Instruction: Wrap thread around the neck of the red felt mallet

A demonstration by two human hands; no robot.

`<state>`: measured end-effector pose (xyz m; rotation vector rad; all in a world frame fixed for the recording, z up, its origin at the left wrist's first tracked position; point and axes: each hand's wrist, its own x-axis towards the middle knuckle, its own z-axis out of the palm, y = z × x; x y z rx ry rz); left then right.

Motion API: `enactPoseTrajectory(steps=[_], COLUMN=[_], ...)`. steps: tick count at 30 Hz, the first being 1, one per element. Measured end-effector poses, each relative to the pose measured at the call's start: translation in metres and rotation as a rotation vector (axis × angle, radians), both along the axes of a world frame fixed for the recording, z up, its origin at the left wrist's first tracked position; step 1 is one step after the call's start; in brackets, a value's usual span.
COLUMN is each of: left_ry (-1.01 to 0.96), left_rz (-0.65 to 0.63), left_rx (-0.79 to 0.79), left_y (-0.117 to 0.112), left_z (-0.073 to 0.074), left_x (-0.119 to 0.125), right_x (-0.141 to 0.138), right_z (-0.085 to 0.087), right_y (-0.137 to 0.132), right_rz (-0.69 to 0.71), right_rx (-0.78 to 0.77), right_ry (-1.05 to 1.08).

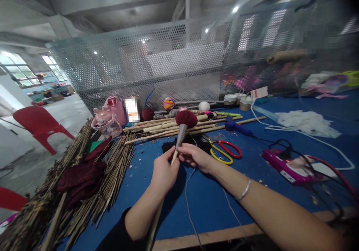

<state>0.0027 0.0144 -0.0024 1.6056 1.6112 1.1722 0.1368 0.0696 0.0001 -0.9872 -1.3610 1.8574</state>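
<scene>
In front of me a wooden stick (174, 157) carries a rounded dark red cloth head (186, 119), and grey string (181, 133) is wound tightly below it. My left hand (165, 172) is closed round the stick beneath the winding. At the lower end of the winding, my right hand (195, 156) is closed with fingers pinched by the stick; what lies between the fingertips is probably the grey string, though it is mostly hidden. Loose grey string (188, 198) trails down over the blue table. Scissors (224, 152) with red and yellow handles lie right of my right hand.
Bundles of thin twigs (112, 183) lie at the left, with dark red cloth (81, 180) on them. Behind are wooden sticks (157, 129), a pink basket (108, 122) and a glue gun (238, 127). A purple power strip (291, 167) with cables and white material (308, 123) are at the right.
</scene>
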Motion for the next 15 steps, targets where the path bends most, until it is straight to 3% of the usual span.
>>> enactPoseTrajectory(steps=[3, 7, 12, 15], left_ry=[-0.075, -0.268, -0.579, -0.670], left_rz=[0.045, 0.077, -0.061, -0.137], left_rx=[0.004, -0.017, -0.153, -0.153], left_y=[0.004, 0.005, -0.002, -0.006], left_z=[0.001, 0.003, 0.012, 0.017], left_x=[-0.003, 0.000, 0.010, 0.013], right_x=[-0.001, -0.002, 0.002, 0.007], right_z=[0.003, 0.005, 0.007, 0.007], right_y=[0.000, -0.001, -0.002, -0.002], right_rz=[-0.050, -0.087, -0.076, 0.006], right_rx=[0.168, 0.257, 0.216, 0.181], right_ry=[-0.027, -0.026, 0.030, 0.102])
